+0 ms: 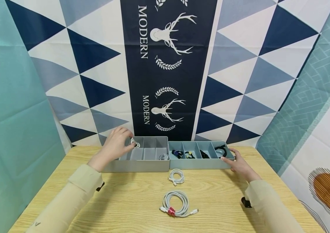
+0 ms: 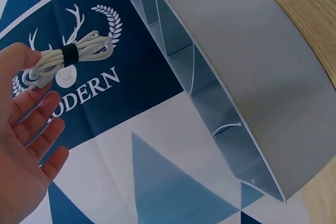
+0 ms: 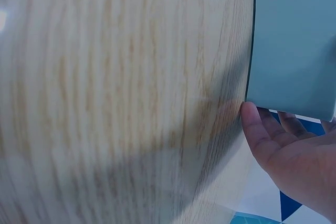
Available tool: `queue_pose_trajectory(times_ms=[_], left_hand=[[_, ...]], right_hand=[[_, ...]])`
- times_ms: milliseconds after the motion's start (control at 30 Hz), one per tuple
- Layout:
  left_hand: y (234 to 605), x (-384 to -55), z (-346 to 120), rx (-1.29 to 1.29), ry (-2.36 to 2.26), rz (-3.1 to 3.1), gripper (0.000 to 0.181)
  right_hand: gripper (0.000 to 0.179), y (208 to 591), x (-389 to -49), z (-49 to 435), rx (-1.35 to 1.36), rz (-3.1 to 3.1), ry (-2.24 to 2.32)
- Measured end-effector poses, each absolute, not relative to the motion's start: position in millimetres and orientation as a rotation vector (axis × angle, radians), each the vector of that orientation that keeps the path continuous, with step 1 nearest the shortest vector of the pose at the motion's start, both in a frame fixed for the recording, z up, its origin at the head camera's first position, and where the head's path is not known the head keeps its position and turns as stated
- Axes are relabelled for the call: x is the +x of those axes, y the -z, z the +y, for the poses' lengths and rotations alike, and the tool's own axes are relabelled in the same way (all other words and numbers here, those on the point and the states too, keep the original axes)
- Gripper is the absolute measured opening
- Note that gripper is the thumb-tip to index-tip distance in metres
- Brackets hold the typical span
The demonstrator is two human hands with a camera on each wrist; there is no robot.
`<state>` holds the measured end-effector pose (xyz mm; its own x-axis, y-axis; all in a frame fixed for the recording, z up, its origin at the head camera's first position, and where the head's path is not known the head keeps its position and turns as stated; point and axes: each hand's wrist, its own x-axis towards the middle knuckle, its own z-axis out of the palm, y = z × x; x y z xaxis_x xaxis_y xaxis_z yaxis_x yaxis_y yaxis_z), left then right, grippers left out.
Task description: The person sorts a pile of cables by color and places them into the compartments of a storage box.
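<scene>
My left hand (image 1: 117, 142) is raised over the left part of a grey divided box (image 1: 141, 166). Its thumb and index finger pinch a coiled white cable (image 2: 89, 50) wrapped with a dark strap; the other fingers are loosely spread. A pale cable (image 1: 163, 157) lies in the grey box's front right compartment. At the right end of a blue divided box (image 1: 199, 164), my right hand (image 1: 239, 165) touches the corner and end wall with lightly bent fingers. Some of its fingertips are hidden behind the wall in the right wrist view.
Dark cables (image 1: 204, 154) sit in the blue box's compartments. On the wooden table (image 1: 135, 197), before the boxes, lie a small coiled white cable (image 1: 177, 177) and a larger white one (image 1: 186, 202) with a red tie. A patterned cloth (image 1: 165, 77) hangs behind the boxes.
</scene>
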<state>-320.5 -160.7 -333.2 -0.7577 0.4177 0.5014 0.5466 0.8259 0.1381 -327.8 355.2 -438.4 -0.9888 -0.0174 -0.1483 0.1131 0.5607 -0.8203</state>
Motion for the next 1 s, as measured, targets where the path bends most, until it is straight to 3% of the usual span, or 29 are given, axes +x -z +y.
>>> queue_pose_trajectory(times_ms=[1000], left_hand=[[367,-353,-138,-0.687,0.411,-2.599,0.024]], right_hand=[[0.096,441,-329,356,0.076,2.655,1.400]])
